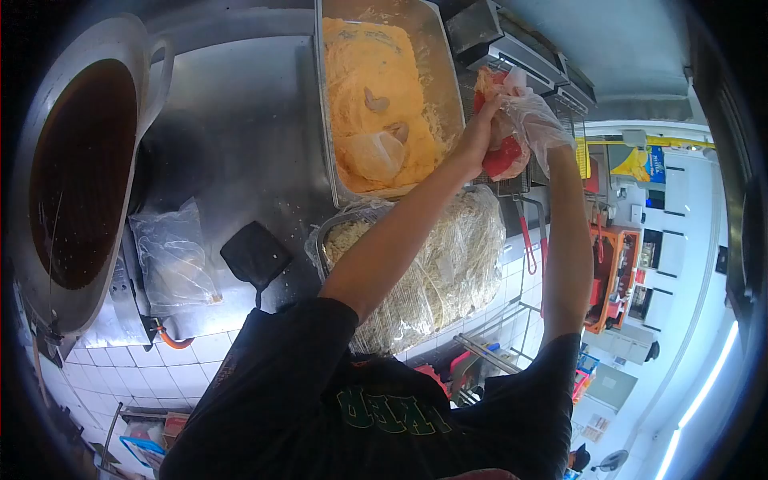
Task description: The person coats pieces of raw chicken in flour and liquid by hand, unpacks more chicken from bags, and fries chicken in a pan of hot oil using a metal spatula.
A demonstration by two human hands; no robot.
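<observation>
My bare left hand point(478, 134) is closed on a red and clear packet point(506, 160), its fingers against the near side. Loose clear plastic covers my right hand point(538, 120), which touches the packet's upper right part; the crinkles hide its fingers. Both hands are beyond the right edge of a metal tray point(326, 120) of orange-yellow powder. Pale pieces point(376, 100) and a whitish clump point(372, 156) lie in the powder.
A plastic-wrapped tub point(448, 264) of pale shreds sits below the tray. Leftward are a black scoop point(256, 254), a clear bag point(176, 256) and a big pan point(120, 144) of dark liquid. Red-handled wire baskets point(528, 236) and an orange crate point(616, 276) stand right.
</observation>
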